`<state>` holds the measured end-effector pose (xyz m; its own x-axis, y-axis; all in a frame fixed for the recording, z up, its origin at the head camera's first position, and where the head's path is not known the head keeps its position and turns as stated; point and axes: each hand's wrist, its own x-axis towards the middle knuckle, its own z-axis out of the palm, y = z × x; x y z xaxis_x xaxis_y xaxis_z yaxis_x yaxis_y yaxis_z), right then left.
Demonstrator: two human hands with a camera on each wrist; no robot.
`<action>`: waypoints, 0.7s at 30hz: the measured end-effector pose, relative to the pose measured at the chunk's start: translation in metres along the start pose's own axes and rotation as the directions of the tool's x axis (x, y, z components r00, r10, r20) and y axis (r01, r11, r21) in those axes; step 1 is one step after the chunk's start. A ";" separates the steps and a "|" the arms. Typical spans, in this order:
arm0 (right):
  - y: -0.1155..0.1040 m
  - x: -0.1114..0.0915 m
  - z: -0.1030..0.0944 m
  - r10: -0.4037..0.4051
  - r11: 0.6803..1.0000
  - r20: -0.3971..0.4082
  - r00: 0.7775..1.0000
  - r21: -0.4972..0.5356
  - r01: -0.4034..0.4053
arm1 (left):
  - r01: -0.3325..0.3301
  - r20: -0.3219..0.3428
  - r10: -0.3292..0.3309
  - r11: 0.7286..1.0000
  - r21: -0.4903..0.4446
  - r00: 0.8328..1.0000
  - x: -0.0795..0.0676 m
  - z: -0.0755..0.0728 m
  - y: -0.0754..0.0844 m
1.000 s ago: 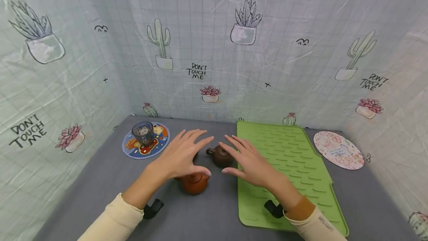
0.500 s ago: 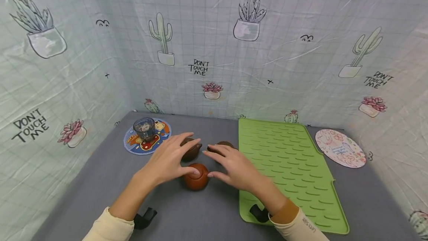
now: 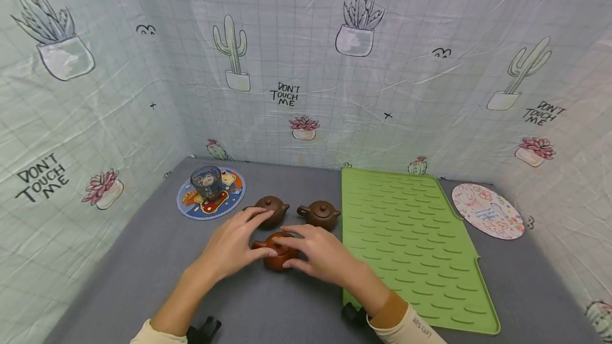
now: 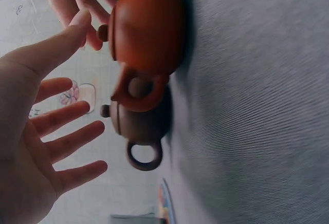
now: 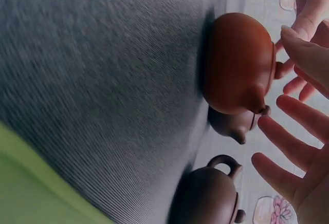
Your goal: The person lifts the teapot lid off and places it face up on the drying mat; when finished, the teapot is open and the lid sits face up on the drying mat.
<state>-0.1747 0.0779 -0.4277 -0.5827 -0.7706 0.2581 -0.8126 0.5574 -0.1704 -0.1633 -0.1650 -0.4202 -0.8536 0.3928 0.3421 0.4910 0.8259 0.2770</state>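
Note:
A reddish-brown teapot [image 3: 277,262] stands upright on the grey cloth, its handle toward the left and its spout toward the right. My left hand [image 3: 230,244] hovers at its handle side, with spread, slightly bent fingers. From the spout side, my right hand [image 3: 321,252] reaches over it, likewise spread. Both wrist views show the fingers above the lidded top, not wrapped around the pot [image 4: 149,26]. Just behind sits a dark brown teapot [image 3: 270,205], partly covered by the left fingers. Another dark brown teapot [image 3: 324,217] is behind the right hand, beside the mat.
A green ridged mat [image 3: 411,259] lies on the right of the table. At the back left, a dark clear glass [image 3: 206,180] stands on a blue patterned round coaster [image 3: 190,209]. A pink floral coaster [image 3: 487,212] lies far right. Printed sheeting [image 3: 306,57] encloses the sides and back.
Both hands have come down and back toward the reddish-brown teapot, the right one also moving left. The two dark teapots are now less covered. None of the teapots has visibly moved.

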 end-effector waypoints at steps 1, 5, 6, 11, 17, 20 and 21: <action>-0.001 0.000 0.001 -0.001 1.000 0.002 1.000 0.002 0.001 | 0.012 0.002 -0.012 1.000 -0.006 1.000 -0.001 0.002 0.000; -0.002 -0.003 0.006 0.000 1.000 0.009 1.000 -0.007 0.000 | 0.050 0.001 -0.050 0.998 -0.026 0.999 -0.007 0.008 0.001; -0.002 -0.003 0.007 0.000 1.000 0.012 1.000 -0.008 0.000 | 0.054 -0.002 -0.054 0.998 -0.031 0.999 -0.008 0.010 0.001; -0.003 -0.005 0.010 -0.008 1.000 0.002 1.000 -0.025 0.008 | 0.066 -0.027 -0.068 0.996 -0.059 0.997 -0.011 0.015 -0.001; -0.003 -0.005 0.013 -0.016 0.999 -0.031 0.999 -0.046 0.015 | 0.075 -0.020 -0.076 0.994 -0.074 0.997 -0.013 0.018 0.000; -0.003 -0.004 0.014 -0.021 0.998 -0.041 0.999 -0.060 0.019 | 0.084 -0.008 -0.085 0.993 -0.088 0.996 -0.014 0.018 0.000; -0.004 -0.004 0.014 -0.024 0.998 -0.044 0.999 -0.065 0.022 | 0.084 -0.008 -0.085 0.992 -0.089 0.996 -0.014 0.019 0.000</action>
<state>-0.1696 0.0747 -0.4411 -0.5616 -0.7697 0.3035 -0.8224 0.5596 -0.1027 -0.1545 -0.1629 -0.4421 -0.8908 0.3176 0.3249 0.4311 0.8167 0.3836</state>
